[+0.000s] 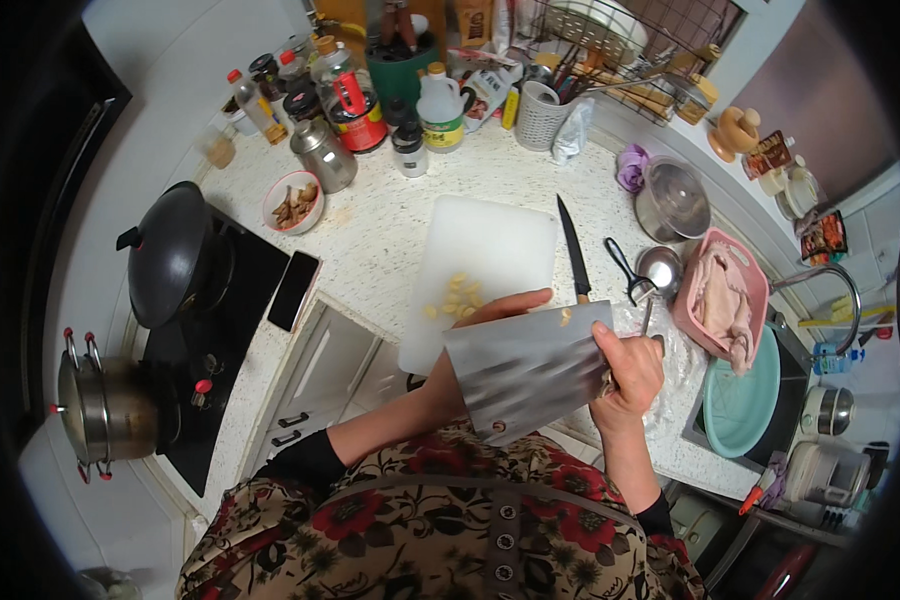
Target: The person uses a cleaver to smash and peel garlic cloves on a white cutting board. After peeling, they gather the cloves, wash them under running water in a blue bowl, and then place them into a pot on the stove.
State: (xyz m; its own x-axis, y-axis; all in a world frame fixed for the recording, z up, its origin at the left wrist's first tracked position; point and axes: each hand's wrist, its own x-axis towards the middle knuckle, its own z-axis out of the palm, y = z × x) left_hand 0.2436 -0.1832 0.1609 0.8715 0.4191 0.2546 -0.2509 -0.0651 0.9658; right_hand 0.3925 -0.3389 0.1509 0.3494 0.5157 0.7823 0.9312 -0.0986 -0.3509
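Observation:
A broad steel cleaver (529, 367) is in my right hand (630, 371), its flat side turned up; a small pale piece (566, 317) clings near its upper edge. My left hand (502, 306) is partly behind the blade with its fingers extended; whether it touches the cleaver or holds anything is hidden. Beyond it, several pale yellow slices (459, 298), perhaps garlic or ginger, lie on a white cutting board (487, 232). Right of the board lies a knife with a black blade (572, 244), its handle partly covered by the cleaver.
A black peeler (630, 270), a metal ladle (658, 271) and a pink basket with raw meat (724, 296) lie to the right, by a teal basin (742, 401). At left are a phone (294, 291), a bowl of brown pieces (294, 202), a wok (172, 255) and a steel pot (112, 409).

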